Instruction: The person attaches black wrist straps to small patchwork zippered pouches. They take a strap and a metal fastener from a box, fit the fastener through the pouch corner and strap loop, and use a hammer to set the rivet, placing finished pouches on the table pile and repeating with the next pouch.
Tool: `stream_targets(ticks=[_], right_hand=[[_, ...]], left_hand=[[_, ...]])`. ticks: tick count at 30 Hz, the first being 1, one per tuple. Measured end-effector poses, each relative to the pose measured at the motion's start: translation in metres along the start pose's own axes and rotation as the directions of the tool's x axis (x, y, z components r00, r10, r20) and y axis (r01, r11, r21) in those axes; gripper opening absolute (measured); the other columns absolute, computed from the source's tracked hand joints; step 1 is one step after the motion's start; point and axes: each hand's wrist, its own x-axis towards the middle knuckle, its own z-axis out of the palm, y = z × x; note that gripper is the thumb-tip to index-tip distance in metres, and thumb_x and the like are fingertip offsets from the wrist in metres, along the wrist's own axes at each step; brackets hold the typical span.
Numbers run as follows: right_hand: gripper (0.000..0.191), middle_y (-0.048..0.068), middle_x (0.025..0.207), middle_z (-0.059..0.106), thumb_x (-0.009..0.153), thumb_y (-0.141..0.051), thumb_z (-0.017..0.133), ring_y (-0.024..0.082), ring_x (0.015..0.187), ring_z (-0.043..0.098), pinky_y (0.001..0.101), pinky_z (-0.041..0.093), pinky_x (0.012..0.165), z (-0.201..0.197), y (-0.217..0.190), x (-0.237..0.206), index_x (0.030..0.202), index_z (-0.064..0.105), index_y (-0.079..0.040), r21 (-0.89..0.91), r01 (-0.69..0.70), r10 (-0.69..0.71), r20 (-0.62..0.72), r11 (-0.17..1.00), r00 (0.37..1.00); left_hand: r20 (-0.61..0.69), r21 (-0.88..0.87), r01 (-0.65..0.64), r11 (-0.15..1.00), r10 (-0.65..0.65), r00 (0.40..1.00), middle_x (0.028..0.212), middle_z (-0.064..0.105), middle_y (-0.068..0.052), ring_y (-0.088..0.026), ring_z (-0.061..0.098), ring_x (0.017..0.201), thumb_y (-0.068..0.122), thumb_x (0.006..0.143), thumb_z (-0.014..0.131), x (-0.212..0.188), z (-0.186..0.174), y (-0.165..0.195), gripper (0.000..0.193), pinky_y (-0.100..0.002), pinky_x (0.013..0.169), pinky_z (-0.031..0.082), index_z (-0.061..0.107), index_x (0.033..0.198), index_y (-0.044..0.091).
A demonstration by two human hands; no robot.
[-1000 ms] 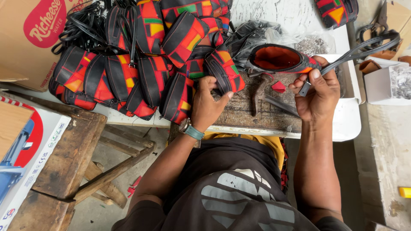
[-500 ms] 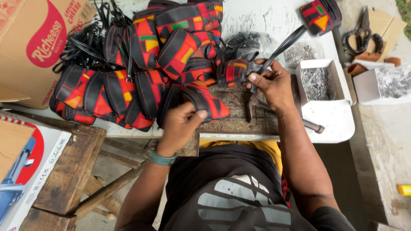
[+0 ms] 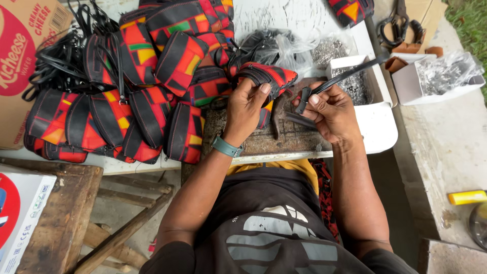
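Observation:
My left hand (image 3: pixel 246 109) grips a small red, black and yellow patterned pouch (image 3: pixel 271 77) by its zipped edge, just above a worn wooden work block (image 3: pixel 284 137). My right hand (image 3: pixel 329 111) pinches a thin black strap (image 3: pixel 345 76) near its folded end, and the strap runs up to the right over a white box. The two hands are close together, with the strap end next to the pouch.
A heap of several matching patterned pouches (image 3: pixel 132 96) with black straps fills the table's left. A white box of small metal parts (image 3: pixel 355 83) and another box (image 3: pixel 441 76) sit at the right. Scissors (image 3: pixel 401 23) lie far right. A cardboard box (image 3: pixel 25 56) stands left.
My left hand has lifted a pouch from the pile up to the work block. My right hand has come down and left with the strap toward the pouch.

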Motion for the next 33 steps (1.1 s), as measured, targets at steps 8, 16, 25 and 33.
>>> stream_targets(ticks=[8, 16, 25, 33], right_hand=[[0.020, 0.010, 0.092, 0.072, 0.102, 0.005, 0.068, 0.021, 0.086, 0.075, 0.0311, 0.064, 0.078, -0.005, 0.022, -0.001, 0.122, 0.067, 0.002, 0.063, 0.038, -0.041, 0.054, 0.997, 0.998], [0.020, 0.012, 0.096, 0.075, 0.096, 0.006, 0.068, 0.022, 0.086, 0.077, 0.0306, 0.064, 0.077, 0.024, 0.020, -0.011, 0.115, 0.067, 0.001, 0.027, 0.022, -0.022, 0.008, 0.999, 1.000], [0.022, 0.013, 0.097, 0.074, 0.093, 0.004, 0.073, 0.017, 0.085, 0.074, 0.0326, 0.066, 0.076, 0.032, 0.012, -0.009, 0.114, 0.066, 0.002, -0.057, 0.066, -0.066, 0.003, 0.996, 0.998], [0.015, 0.014, 0.093, 0.073, 0.097, 0.001, 0.070, 0.022, 0.084, 0.077, 0.0360, 0.068, 0.076, 0.038, 0.003, -0.007, 0.111, 0.067, 0.003, -0.020, 0.016, -0.016, -0.001, 1.000, 1.000]], left_hand=[[0.006, -0.079, 0.043, 0.996, -0.042, 0.999, 0.107, 0.072, -0.001, -0.006, 0.063, 0.099, 0.023, 0.108, 0.063, -0.006, -0.004, -0.009, 0.025, -0.025, 0.091, 0.052, 0.066, 0.117, 0.000], [0.068, -0.277, 0.175, 0.945, -0.163, 0.984, 0.098, 0.069, 0.004, -0.002, 0.059, 0.090, 0.024, 0.104, 0.064, -0.008, 0.003, -0.005, 0.022, -0.022, 0.081, 0.052, 0.067, 0.110, 0.002], [0.176, -0.114, 0.196, 0.974, -0.175, 0.969, 0.090, 0.067, 0.004, -0.001, 0.051, 0.081, 0.026, 0.104, 0.068, 0.001, -0.004, 0.009, 0.028, -0.022, 0.068, 0.045, 0.073, 0.103, -0.002], [0.163, 0.194, 0.065, 0.979, -0.097, 0.982, 0.084, 0.076, -0.003, -0.005, 0.067, 0.076, 0.023, 0.093, 0.077, 0.008, -0.006, 0.021, 0.025, -0.024, 0.067, 0.057, 0.074, 0.095, -0.002]])
